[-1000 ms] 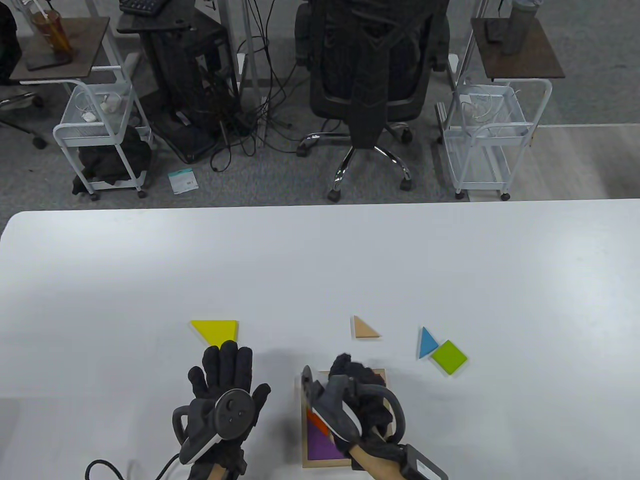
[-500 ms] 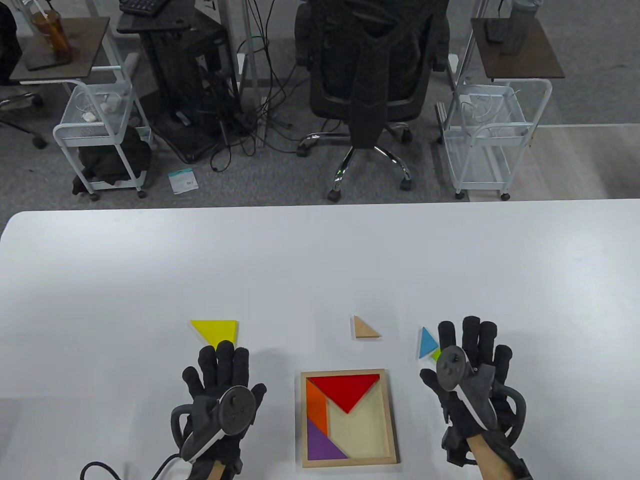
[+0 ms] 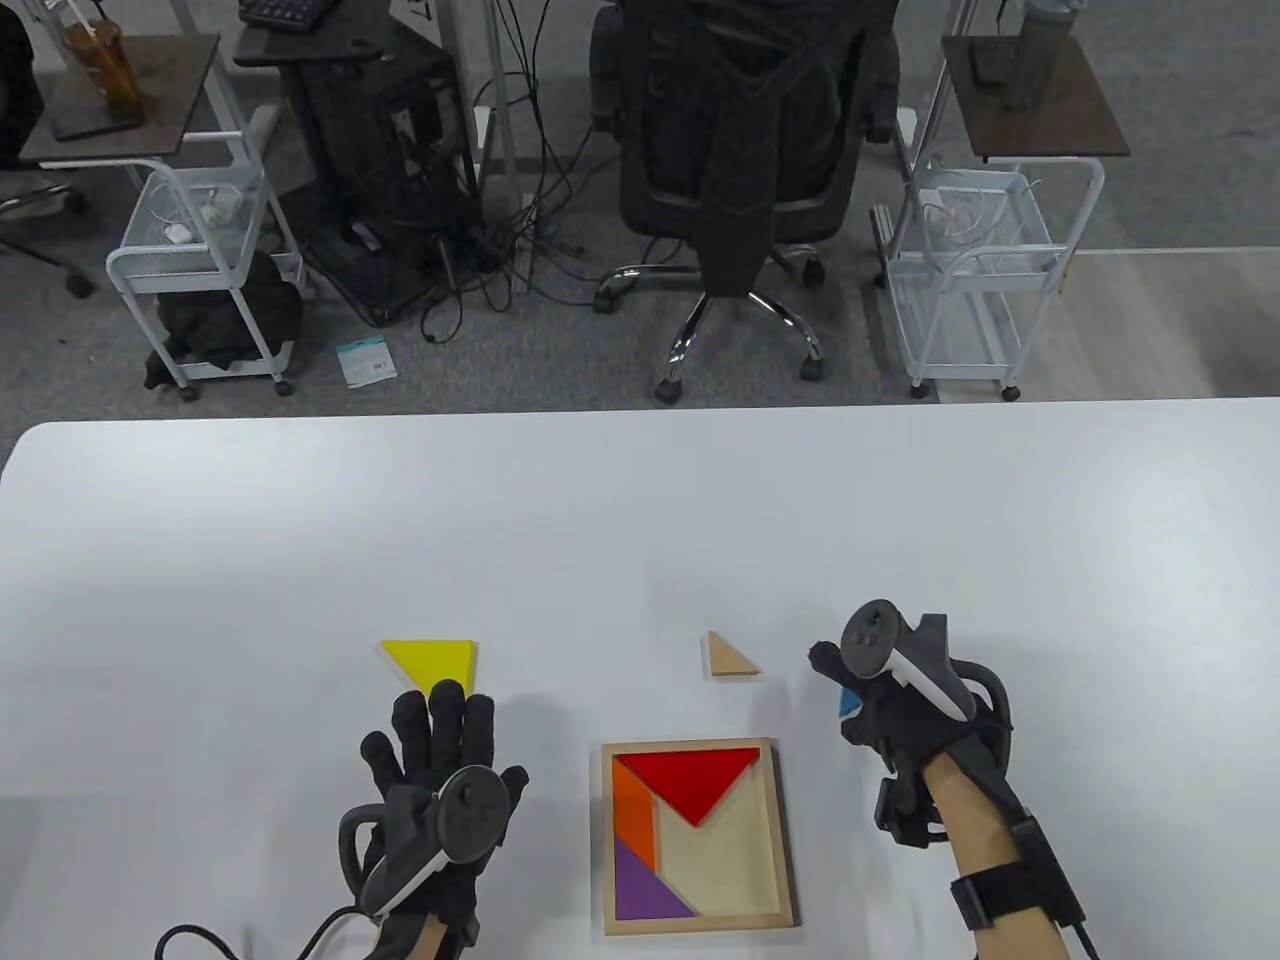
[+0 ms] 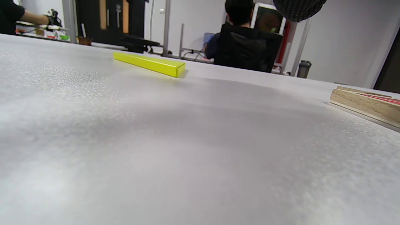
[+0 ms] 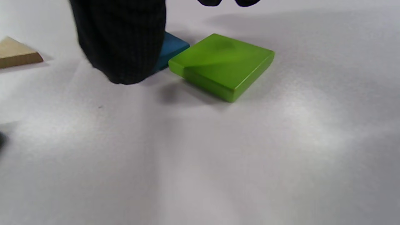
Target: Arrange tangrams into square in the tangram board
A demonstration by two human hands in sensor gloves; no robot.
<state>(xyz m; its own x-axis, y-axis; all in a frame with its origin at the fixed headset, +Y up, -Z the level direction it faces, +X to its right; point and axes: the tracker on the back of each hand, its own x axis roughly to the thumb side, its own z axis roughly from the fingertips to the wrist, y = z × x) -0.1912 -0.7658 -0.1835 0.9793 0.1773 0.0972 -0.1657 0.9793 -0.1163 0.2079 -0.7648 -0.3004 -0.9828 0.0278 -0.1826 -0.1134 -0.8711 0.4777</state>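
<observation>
The wooden tangram board (image 3: 700, 925) lies nearest on the counter (image 3: 640, 520), holding red, orange and purple pieces. The left hand (image 3: 440, 770) rests flat, fingers released. The right hand (image 3: 890, 700) hovers over the green square (image 5: 223, 64); its grasp cannot be told. The yellow triangle (image 3: 432, 660) lies beyond.

From the left wrist camera I look low across the pale counter (image 4: 175, 150), its grainy surface filling most of the frame. A flat yellow piece (image 4: 149, 63) lies on it toward the far left, seen almost edge-on, with a soft shadow just past its right end. At the right edge I see 1 corner of the wooden tangram board (image 4: 364, 103), with a sliver of red piece (image 4: 379, 98) lying inside its rim. A dark gloved fingertip (image 4: 298, 8) hangs in at the top right, apart from both. Beyond the counter a person in a dark top (image 4: 247, 47) sits facing a monitor (image 4: 269, 22).
</observation>
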